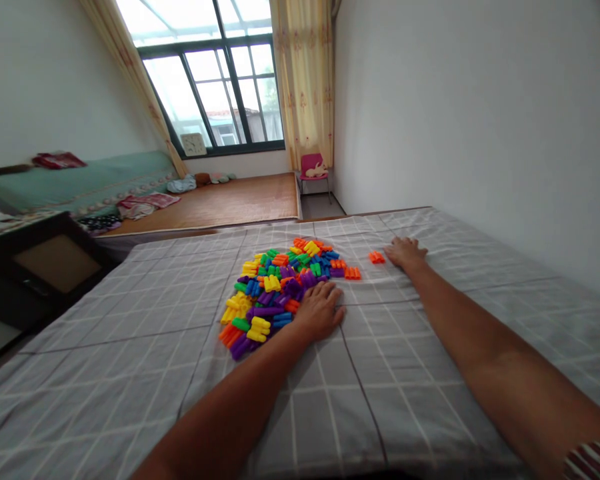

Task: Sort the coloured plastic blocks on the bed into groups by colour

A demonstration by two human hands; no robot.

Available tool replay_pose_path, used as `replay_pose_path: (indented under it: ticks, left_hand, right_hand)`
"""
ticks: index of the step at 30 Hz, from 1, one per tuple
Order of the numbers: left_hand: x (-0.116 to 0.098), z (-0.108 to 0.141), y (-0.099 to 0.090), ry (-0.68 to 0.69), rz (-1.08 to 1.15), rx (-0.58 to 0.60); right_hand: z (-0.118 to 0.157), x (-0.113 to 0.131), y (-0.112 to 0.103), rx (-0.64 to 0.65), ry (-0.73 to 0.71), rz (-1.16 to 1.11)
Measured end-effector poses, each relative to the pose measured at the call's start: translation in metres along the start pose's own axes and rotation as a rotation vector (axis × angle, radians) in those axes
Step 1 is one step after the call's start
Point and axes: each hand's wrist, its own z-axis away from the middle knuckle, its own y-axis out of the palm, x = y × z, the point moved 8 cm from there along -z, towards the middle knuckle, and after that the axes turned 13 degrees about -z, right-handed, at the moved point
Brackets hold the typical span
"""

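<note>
Colorful plastic blocks [273,283] are heaped on a checked sheet [145,293], the pile's near right edge touched by the left hand [321,310], fingers slightly parted. The right hand [405,253] is spread beside an orange block [377,257].

1. Two hands: left hand [320,311], right hand [407,253].
2. One pile of colorful plastic pieces [273,285], too jumbled to count.
3. One orange piece [377,257] apart, right.
4. Two curtains: left curtain [135,73], right curtain [305,80].
5. One clock [193,144].
6. One pink chair [311,162].
</note>
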Motion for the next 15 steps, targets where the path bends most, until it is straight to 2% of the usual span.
replay_pose_path:
  ticks: [2,5,8,15]
  left_hand:
    - [0.001,-0.001,0.003,-0.008,0.0,0.011]
    - [0.003,-0.003,0.007,-0.01,-0.006,0.019]
    - [0.005,-0.006,0.008,0.004,-0.014,0.018]
    - [0.017,-0.014,0.006,0.034,-0.02,0.035]
  right_hand:
    - [-0.004,0.012,0.001,-0.016,-0.1,0.005]
    - [-0.012,0.022,0.017,0.085,-0.209,-0.005]
    - [-0.02,0.016,0.031,0.196,-0.147,-0.012]
    - [-0.032,0.018,0.034,0.207,-0.088,-0.007]
